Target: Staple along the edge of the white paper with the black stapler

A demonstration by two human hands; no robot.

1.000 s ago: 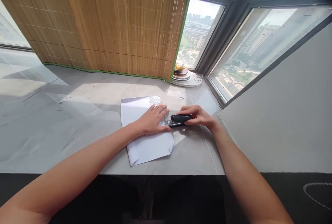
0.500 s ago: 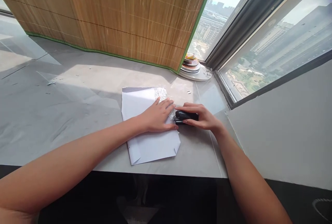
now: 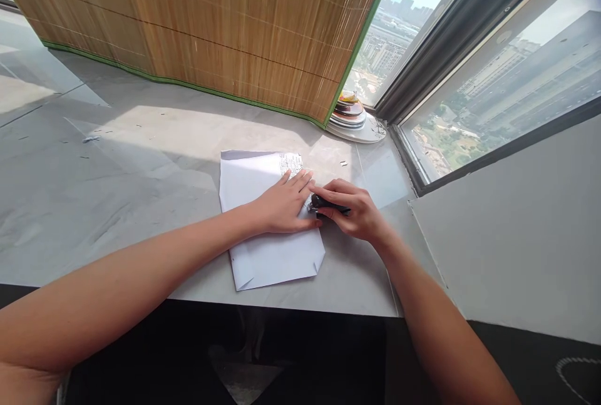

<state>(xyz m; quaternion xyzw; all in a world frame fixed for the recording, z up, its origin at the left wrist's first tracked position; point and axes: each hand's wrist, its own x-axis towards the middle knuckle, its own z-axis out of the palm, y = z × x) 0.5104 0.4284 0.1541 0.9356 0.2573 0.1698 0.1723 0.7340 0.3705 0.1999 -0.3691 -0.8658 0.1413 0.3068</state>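
A folded white paper packet [image 3: 277,261] lies on the grey counter, with a printed strip [image 3: 291,162] near its upper right. My left hand [image 3: 288,205] rests flat on it, fingers spread towards the right edge. Closed around a black stapler [image 3: 328,203] is my right hand [image 3: 352,208], just right of my left fingertips. The stapler's front end is at the packet's right edge, over the printed part; its jaws are partly hidden by my fingers.
A bamboo blind [image 3: 211,23] with green edging stands along the back. Stacked round plates [image 3: 359,129] sit in the corner by the window [image 3: 502,73]. Small paper scraps [image 3: 91,139] dot the counter [image 3: 117,205]. A white wall [image 3: 526,236] borders the right side.
My right hand has pressed the stapler closer together and shifted slightly left and up, its front now nearer the paper's printed edge. My left hand stays flat on the packet.
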